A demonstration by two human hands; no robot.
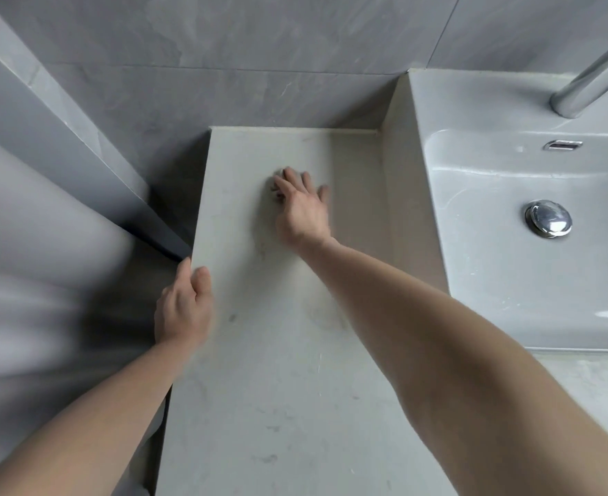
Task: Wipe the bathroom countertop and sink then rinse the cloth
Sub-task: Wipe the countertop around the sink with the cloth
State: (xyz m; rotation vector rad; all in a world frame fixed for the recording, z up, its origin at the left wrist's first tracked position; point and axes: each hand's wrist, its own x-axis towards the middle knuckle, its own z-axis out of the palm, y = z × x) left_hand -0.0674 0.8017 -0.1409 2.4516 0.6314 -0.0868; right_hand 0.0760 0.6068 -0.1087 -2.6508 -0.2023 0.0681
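My right hand (300, 209) lies flat on the pale grey countertop (277, 370), toward its back, fingers spread. It presses a small grey cloth (276, 186), of which only a dark bit shows past the fingertips. My left hand (182, 306) rests against the countertop's left edge, thumb on top and index finger lying along the edge; it holds nothing. The white sink (481, 245) stands raised at the right, with a chrome drain plug (548, 218) in its basin.
A chrome tap (588, 80) reaches over the sink from the upper right. Grey tiled wall (259, 66) runs behind the counter. Left of the counter is a gap down to a dark corner and a blurred pale surface (37, 281). Faint dark smudges mark the counter's near part.
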